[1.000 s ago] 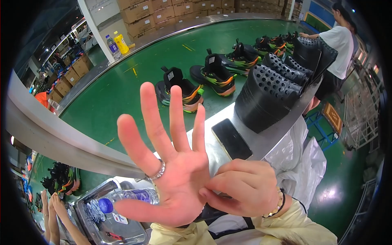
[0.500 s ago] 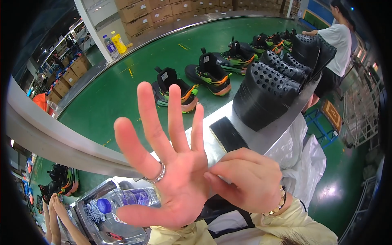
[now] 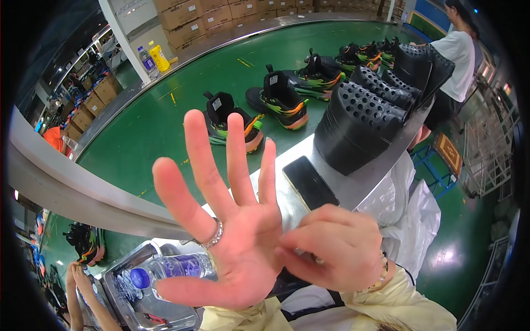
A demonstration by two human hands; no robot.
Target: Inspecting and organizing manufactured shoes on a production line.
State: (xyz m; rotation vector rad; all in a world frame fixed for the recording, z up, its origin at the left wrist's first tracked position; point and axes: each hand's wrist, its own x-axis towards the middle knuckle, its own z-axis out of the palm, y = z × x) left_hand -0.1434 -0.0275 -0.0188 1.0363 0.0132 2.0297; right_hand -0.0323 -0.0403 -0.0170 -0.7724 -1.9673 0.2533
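Note:
My left hand (image 3: 234,248) is raised with its palm towards me and its fingers spread. A ring (image 3: 212,235) circles the base of one finger, and nothing lies on the palm. Beside the palm's right edge is my right hand (image 3: 337,248), thumb and fingers drawn together in a pinch. Its fingertips meet or nearly meet that edge; whatever they hold, if anything, is hidden. A beaded bracelet (image 3: 382,270) is on the right wrist. Just beyond the hands a dark phone (image 3: 310,182) lies on the metal ledge (image 3: 364,190).
Black-and-green shoes (image 3: 281,105) stand in a row on the green conveyor (image 3: 160,129). Black perforated covers (image 3: 359,127) sit on the ledge. At left are a metal tray (image 3: 165,314), a water bottle (image 3: 171,268) and a co-worker's hands (image 3: 83,281). Another person (image 3: 455,60) stands far right.
The row of shoes has shifted slightly left along the conveyor. My right hand's pinch has shifted a little, while my left hand stays nearly still. The shoe by the co-worker's hands has moved right.

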